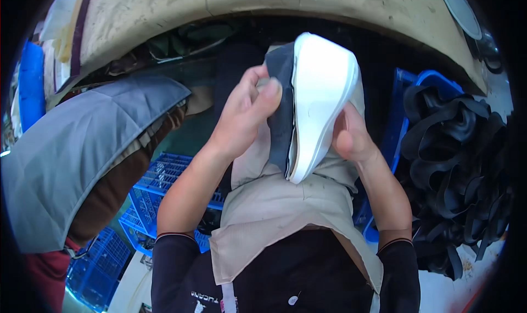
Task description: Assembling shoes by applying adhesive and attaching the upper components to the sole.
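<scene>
White sole: shoe [315, 102] is sitting in centre of the frame, upper half, sole turned to the camera, dark upper on its left side. Both hands are holding it up above a beige apron [274, 214].

Risk 1: shoe could be slipping out and falling down to the blue crates [164, 176], I think, bec. the grip is only by fingertips on 2 edges and the sole looks smooth.

Risk 2: dark upper may be pulling away from the sole if the left pinch is dragging too hard; a thin gap line is showing betw. them, but I cannot tell if it is glued.

Left hand [247, 113]: fingers are curling narrow, thumb and forefinger are pinching the dark upper at the left edge of the shoe.

Right hand [348, 134]: it is gripping the right side of the sole, thumb pressing on the edge, other fingers hidden behind the shoe, so how far it is closing I cannot say fully.

Around: grey cloth [77, 154] is lying at left of the frame; pile of black rubber strips [455, 165] at right, near a blue bin [409, 93].
</scene>
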Motion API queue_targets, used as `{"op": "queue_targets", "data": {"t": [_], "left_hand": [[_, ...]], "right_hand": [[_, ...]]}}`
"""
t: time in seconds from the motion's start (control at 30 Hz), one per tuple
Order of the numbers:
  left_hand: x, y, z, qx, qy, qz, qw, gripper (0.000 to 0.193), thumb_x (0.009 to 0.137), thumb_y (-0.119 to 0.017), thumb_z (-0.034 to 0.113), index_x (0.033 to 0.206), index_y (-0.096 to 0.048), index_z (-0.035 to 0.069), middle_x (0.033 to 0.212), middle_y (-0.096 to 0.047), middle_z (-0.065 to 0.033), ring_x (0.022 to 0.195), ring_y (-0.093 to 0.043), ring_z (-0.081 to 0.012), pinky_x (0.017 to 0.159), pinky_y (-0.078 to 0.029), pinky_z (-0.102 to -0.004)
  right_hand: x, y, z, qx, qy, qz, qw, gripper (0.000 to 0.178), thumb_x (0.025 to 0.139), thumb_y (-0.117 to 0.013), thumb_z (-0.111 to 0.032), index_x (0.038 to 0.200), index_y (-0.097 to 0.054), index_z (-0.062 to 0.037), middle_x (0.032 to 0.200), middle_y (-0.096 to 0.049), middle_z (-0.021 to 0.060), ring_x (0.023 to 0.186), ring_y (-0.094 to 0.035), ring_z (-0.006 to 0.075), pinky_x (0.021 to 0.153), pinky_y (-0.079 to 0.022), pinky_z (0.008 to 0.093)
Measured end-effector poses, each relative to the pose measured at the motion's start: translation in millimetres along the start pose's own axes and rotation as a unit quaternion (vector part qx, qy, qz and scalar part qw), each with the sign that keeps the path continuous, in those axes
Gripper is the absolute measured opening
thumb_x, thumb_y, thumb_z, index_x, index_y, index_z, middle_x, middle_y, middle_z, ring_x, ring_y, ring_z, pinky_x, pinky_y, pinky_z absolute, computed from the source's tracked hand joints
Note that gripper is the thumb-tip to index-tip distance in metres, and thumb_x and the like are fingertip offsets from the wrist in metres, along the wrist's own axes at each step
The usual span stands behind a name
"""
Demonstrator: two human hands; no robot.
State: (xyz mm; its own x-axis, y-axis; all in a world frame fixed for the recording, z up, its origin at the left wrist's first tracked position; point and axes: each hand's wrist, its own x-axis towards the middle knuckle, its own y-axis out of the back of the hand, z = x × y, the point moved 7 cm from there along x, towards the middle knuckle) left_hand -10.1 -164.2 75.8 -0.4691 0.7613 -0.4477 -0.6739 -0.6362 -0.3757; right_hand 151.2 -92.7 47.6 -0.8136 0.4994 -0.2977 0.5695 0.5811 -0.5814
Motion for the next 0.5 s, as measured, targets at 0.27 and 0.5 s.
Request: {"op": "queue_targets", "data": {"t": [0.27,0.5], "left_hand": [[-19,25,-32,0.090,0.066,-0.156,0.981,0.038,0.108,-0.051,0.033,0.110,-0.061,-0.003,0.089,-0.065,-0.0093,0.078,-0.058,-0.0127,0.069,-0.048,-0.0270],[-19,40,-25,0.170,0.054,-0.107,0.978,0.042,0.106,-0.054,0.036,0.107,-0.061,-0.005,0.090,-0.065,-0.0106,0.077,-0.057,-0.0146,0.069,-0.048,-0.0292]], "right_hand": [[12,-18,26,-0.061,-0.106,-0.031,0.992,0.086,0.076,-0.082,-0.027,0.144,-0.040,0.0068,0.126,-0.060,0.0243,0.107,-0.064,0.0364,0.101,-0.050,0.0441],[17,-32,39,-0.077,-0.144,0.020,0.986,0.088,0.075,-0.082,-0.021,0.146,-0.037,0.0057,0.124,-0.061,0.0240,0.109,-0.063,0.0373,0.101,-0.050,0.0442]]}}
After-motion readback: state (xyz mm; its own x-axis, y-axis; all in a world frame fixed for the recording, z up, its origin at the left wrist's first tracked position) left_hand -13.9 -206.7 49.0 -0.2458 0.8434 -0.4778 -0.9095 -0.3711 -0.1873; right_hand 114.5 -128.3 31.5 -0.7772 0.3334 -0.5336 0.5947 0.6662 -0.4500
